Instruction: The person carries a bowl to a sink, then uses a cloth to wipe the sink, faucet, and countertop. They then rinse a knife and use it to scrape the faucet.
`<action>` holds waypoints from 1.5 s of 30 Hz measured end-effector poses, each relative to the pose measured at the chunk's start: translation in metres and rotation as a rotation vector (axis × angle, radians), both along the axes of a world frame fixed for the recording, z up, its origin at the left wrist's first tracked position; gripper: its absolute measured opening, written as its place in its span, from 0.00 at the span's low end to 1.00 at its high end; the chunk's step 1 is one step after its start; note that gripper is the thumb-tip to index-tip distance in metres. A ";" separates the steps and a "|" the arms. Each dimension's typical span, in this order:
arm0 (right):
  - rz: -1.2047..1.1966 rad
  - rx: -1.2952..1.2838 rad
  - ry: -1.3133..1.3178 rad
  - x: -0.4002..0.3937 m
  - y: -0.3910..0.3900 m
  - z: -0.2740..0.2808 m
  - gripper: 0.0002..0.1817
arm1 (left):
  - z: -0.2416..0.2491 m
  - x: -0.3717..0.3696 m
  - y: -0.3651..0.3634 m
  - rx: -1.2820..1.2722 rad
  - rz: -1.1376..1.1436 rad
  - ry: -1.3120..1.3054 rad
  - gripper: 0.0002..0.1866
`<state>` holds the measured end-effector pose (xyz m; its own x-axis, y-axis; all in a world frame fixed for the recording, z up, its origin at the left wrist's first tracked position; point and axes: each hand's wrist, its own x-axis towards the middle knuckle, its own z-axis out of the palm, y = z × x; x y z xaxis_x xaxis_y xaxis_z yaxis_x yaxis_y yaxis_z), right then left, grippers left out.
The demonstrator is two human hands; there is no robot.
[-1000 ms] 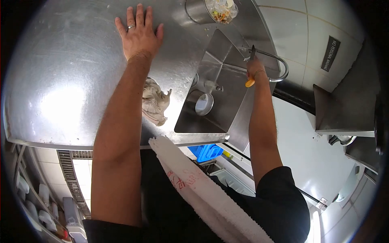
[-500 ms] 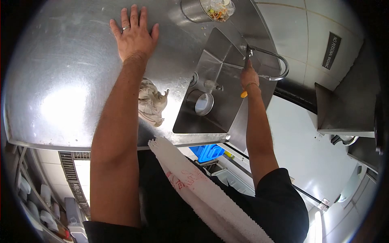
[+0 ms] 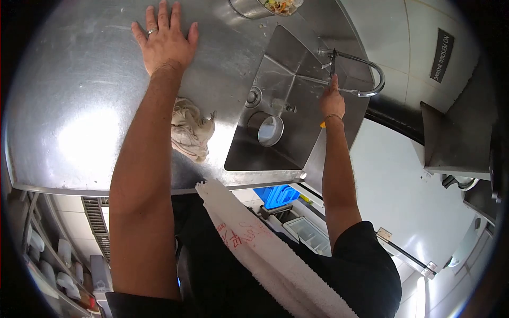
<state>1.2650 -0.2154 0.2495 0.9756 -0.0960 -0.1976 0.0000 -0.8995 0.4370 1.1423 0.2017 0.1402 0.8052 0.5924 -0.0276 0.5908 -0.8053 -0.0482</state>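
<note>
left hand [image 3: 165, 40]: flat on the steel counter [image 3: 79, 106], palm down, fingers spread, holding nothing; ring on one finger; well left of the sink [image 3: 286, 106]
right hand [image 3: 332, 100]: over the sink's right part, closed around a knife [image 3: 332, 66]; grip clamped on the handle
knife: dark blade points up from the fist, tip right at the faucet [image 3: 360, 74] spout end; a bit of orange handle shows below the wrist; whether the blade touches the spout, cannot tell
faucet: curved chrome tube arching over the sink from its right rim
sink: steel basin set into the counter, drain near its left wall
round steel cup [image 3: 265, 129]: lies inside the sink, lower left of the basin, near the drain
crumpled rag [image 3: 188, 130]: on the counter just left of the sink, partly under the left forearm
steel container [image 3: 262, 6]: on the counter above the sink's top edge, holds mixed food scraps, cut off by the frame
white towel [image 3: 265, 249]: hangs over the person's shoulder, below the sink's front edge, red lettering on it
wall sign [image 3: 441, 54]: dark plate on the tiles, well right of the sink
</note>
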 end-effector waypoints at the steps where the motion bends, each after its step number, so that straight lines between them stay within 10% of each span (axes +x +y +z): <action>1: 0.013 -0.031 0.020 -0.001 -0.005 -0.006 0.38 | 0.000 0.001 0.000 0.012 -0.001 0.004 0.36; 45: 0.391 -0.043 -0.069 0.022 -0.115 0.005 0.35 | -0.043 0.008 -0.003 0.243 -0.006 -0.092 0.38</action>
